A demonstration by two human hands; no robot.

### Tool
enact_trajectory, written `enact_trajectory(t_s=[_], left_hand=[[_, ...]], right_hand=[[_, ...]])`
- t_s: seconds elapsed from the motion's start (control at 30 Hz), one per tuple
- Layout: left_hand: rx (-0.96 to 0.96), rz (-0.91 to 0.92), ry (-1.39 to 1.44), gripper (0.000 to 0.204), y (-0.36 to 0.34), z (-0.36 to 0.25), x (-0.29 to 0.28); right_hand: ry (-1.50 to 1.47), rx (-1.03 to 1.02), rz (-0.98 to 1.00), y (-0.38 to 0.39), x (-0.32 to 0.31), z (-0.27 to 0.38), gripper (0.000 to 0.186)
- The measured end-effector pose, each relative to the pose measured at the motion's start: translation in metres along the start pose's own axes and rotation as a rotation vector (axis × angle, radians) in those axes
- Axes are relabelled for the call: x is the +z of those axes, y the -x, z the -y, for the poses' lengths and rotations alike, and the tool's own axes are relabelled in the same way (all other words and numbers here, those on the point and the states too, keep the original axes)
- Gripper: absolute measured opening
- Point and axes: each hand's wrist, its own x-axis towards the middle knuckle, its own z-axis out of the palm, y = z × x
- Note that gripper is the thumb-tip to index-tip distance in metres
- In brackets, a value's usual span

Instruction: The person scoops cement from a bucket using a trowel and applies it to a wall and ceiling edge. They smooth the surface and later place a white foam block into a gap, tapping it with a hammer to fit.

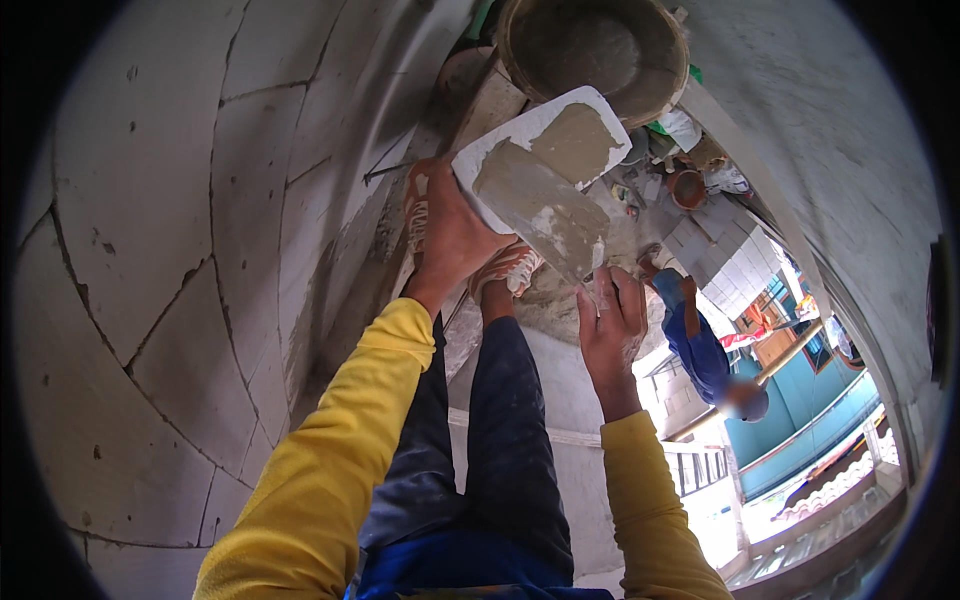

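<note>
My left hand (455, 228) is closed on the near left edge of a white rectangular board (503, 130), held out in front of me above my feet. Wet grey mortar (578, 142) lies on the board's far right part. Across the rest of it lies the broad, flat blade of a trowel (545, 200), smeared with mortar. My right hand (612, 325) grips the trowel at its near right end; the fingers cover most of the handle. Both sleeves are yellow.
A big round tub (515, 60) with grey residue stands beyond the board. Block wall (150, 250) rises close on my left, a thin rod (385, 172) jutting out. Lower right, a person in blue (700, 350) is near stacked pale blocks (735, 255) and a small bucket (687, 190).
</note>
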Motion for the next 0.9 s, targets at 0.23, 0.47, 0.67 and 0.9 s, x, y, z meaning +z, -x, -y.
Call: enact_trajectory(t_s=[0.23,0.47,0.67,0.9], left_hand=[[-0.045,0.03,-0.207,0.121,-0.002,-0.004,-0.013],[-0.024,-0.049,-0.09,0.119,0.005,0.031,-0.023],[-0.058,0.047,-0.095,0.121,-0.004,0.02,-0.023],[0.019,-0.106,-0.082,0.119,-0.01,0.008,-0.026]], right_hand=[[-0.035,0.3,-0.132,0.062,-0.022,-0.032,0.037],[0.087,0.274,0.202,-0.191,-0.041,-0.081,0.046],[0.411,0.297,0.522,-0.34,0.046,-0.134,0.045],[0.036,0.553,0.634,-0.328,0.046,-0.096,0.054]])
